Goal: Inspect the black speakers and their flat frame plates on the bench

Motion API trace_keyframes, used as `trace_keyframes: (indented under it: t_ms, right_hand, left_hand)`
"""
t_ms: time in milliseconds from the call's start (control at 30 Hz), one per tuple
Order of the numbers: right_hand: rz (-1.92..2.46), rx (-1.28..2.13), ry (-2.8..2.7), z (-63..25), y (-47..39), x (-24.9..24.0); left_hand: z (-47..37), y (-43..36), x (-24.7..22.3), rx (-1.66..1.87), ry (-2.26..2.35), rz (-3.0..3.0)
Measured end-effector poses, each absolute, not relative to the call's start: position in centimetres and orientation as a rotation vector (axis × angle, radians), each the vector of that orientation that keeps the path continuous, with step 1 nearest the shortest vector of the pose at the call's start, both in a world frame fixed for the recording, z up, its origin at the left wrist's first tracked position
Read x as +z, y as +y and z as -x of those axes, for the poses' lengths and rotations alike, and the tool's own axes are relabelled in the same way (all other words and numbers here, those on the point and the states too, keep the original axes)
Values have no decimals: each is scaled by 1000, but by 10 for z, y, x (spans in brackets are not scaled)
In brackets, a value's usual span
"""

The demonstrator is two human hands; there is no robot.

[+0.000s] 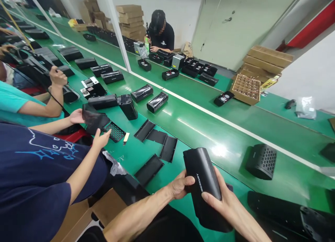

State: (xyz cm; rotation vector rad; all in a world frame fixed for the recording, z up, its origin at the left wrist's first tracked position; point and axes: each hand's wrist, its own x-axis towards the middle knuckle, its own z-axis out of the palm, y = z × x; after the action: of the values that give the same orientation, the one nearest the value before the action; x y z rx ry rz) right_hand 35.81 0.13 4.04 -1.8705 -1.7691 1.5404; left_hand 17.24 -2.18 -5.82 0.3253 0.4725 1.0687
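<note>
A black speaker housing lettered "MERKURY" is held tilted above the green bench, between my two hands. My left hand grips its left side, thumb across the front. From the right, my right hand wraps round the other edge with its thumb on the face. The fingers behind the housing are hidden. Beyond it on the bench lie loose black panels: one panel near my left wrist, another further off.
Black housings stand on the conveyor to the right, and a dark housing lies nearby. At left a co-worker's hands handle a perforated black panel. An open cardboard box sits below. Across the belt another person works.
</note>
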Motion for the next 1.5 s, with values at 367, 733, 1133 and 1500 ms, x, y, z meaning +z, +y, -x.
trace_keyframes:
  t_ms: [367,733,1133,1500]
  right_hand:
    - [1701,1357,-1603,-369,-22,26]
    - [1722,1048,-1081,-352,-83,-14]
    - [1739,1405,-1154,-389,-130,-5]
    - [1536,1226,-1253,-357,-97,-13]
  left_hand:
    - [-175,-17,-59,1151,631,-141]
    - [-151,-14,-62,992,851,-276]
    - [-103,-25,-44,758,1043,-879]
    - [-157,-48,-76,780,690,-146]
